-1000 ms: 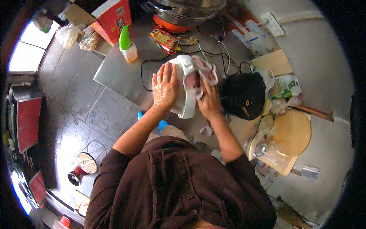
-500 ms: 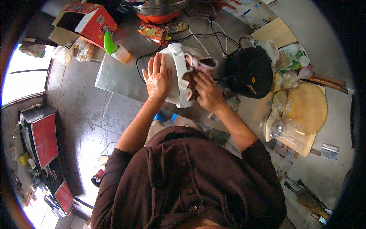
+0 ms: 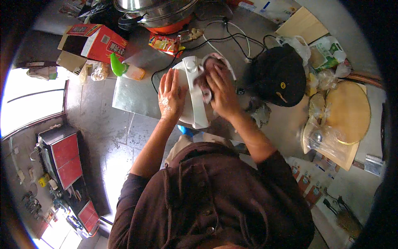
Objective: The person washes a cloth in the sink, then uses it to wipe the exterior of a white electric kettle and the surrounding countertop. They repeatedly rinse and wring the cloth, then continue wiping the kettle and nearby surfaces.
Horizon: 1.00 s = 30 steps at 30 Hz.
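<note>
A round white appliance (image 3: 198, 108), which looks like a rice cooker with a raised band across its top, stands on the metal-topped table before me. My left hand (image 3: 170, 98) lies flat on the left side of its lid, fingers stretched out and wet-looking. On the right side, a brown and pink cloth (image 3: 203, 82) is bunched under my right hand (image 3: 224, 94), whose fingers press it to the lid beside the band. Part of the cloth is hidden by those fingers.
Right of the appliance sits a black cap (image 3: 275, 76), with cables (image 3: 238, 38) behind. A spray bottle (image 3: 126, 69) and a red box (image 3: 99, 43) are at left. A steel pot (image 3: 159, 14) stands at the back; a round wooden board (image 3: 348, 112) is far right.
My right hand and the cloth have shifted over the right side of the lid, and the cloth looks more flattened. My left hand stays on the lid. The whole view has turned slightly.
</note>
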Tool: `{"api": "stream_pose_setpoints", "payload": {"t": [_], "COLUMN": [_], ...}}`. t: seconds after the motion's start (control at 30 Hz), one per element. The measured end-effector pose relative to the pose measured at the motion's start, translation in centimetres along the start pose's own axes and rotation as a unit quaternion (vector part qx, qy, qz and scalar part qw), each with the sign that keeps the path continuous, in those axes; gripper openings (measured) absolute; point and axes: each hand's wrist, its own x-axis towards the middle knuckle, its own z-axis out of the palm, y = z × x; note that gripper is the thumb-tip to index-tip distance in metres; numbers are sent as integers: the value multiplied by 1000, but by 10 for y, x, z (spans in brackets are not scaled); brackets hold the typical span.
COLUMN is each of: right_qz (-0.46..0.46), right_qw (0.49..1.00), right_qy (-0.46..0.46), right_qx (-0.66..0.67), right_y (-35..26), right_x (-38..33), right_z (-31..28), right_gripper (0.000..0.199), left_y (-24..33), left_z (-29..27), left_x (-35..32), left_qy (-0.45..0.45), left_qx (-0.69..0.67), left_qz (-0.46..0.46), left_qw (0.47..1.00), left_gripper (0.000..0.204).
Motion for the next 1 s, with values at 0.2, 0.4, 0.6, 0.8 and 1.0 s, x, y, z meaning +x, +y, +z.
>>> {"api": "stream_pose_setpoints", "payload": {"t": [0.2, 0.4, 0.6, 0.8, 1.0], "right_qz": [107, -17, 102, 59, 54], "right_qw": [965, 984, 979, 987, 967], "right_qy": [-109, 40, 78, 62, 37], "right_qx": [211, 170, 158, 136, 248], "right_y": [93, 65, -6, -19, 57], "right_x": [77, 46, -63, -87, 35], "right_z": [52, 41, 10, 21, 27], "right_gripper": [28, 38, 64, 58, 36], "left_y": [9, 8, 10, 6, 3], "left_z": [10, 5, 6, 3, 8], "left_x": [5, 0, 0, 0, 0], "left_qy": [2, 3, 2, -22, -10], "left_qx": [39, 12, 4, 4, 15], "left_qz": [6, -55, -63, -55, -27], "left_qw": [999, 998, 998, 998, 999], "left_gripper": [73, 67, 62, 66, 64]}}
